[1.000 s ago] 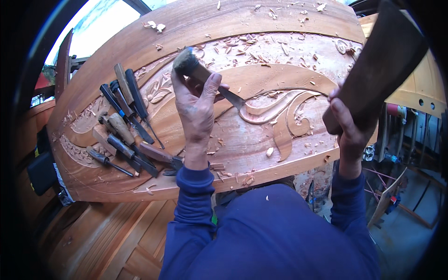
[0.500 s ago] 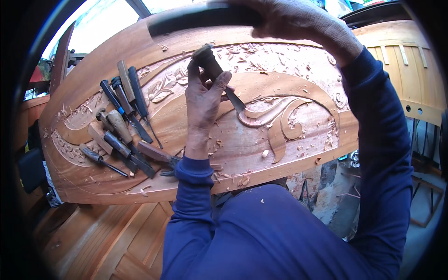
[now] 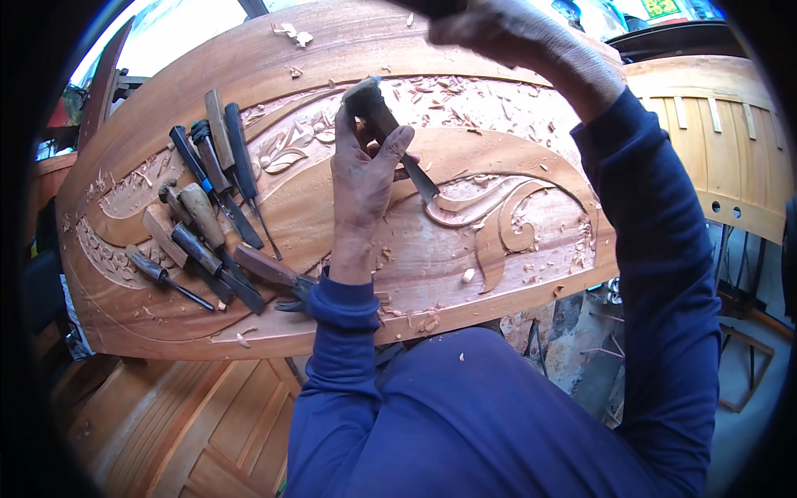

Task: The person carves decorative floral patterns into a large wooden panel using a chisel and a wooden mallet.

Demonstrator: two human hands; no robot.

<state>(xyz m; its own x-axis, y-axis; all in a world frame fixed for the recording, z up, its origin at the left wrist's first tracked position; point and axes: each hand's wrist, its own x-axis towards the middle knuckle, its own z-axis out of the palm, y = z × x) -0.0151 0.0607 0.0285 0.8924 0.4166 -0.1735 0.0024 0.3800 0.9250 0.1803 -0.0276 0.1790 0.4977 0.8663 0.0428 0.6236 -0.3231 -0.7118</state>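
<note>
A large curved wooden panel (image 3: 531, 141) with carved scrolls and leaves lies in front of me. My left hand (image 3: 361, 178) is shut on a chisel (image 3: 374, 108) with a worn wooden handle. Its steel blade (image 3: 423, 184) slants down to the right and its tip rests at the edge of a carved scroll (image 3: 490, 207). My right hand (image 3: 506, 33) is raised at the top of the view, above the chisel handle. It grips a dark mallet (image 3: 427, 7), which is mostly cut off by the picture's edge.
Several loose chisels and gouges (image 3: 212, 216) lie on the panel's left half. Wood chips (image 3: 465, 100) are scattered over the carving. A slatted wooden piece (image 3: 722, 141) stands at the right, and a panelled wooden board (image 3: 166, 423) lies below left.
My right hand has swung the mallet from the right side up to the top of the view, over the chisel. My left hand has shifted the chisel slightly.
</note>
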